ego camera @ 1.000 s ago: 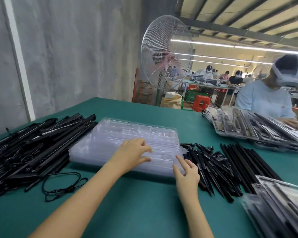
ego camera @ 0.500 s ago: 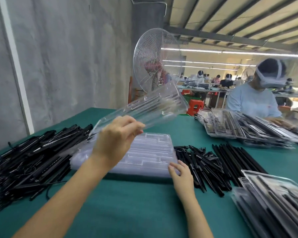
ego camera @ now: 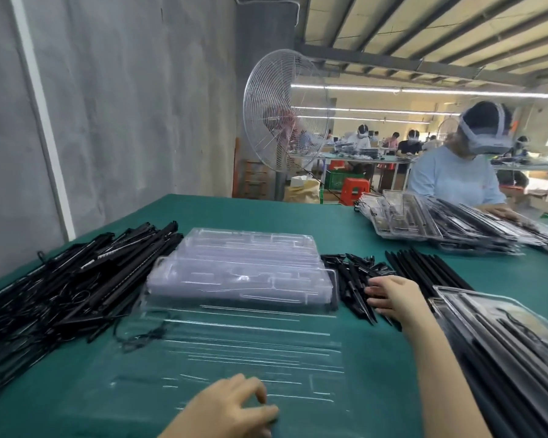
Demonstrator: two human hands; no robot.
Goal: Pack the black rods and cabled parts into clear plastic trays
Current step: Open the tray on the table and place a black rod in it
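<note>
Black rods (ego camera: pixel 351 279) lie piled under my right hand (ego camera: pixel 393 295), long axes running away from me — fingers spread on them, gripping none. The empty clear tray (ego camera: pixel 234 343) lies leftward, channels crosswise; my left hand (ego camera: pixel 231 406) curls at its near rim — grip unclear.

Bright, even light comes from long ceiling tube lamps (ego camera: pixel 424 90) at the back. White glare streaks cross the clear tray (ego camera: pixel 234 339) nearest the camera, smeared by blur. Straight lines bend toward the edges.
</note>
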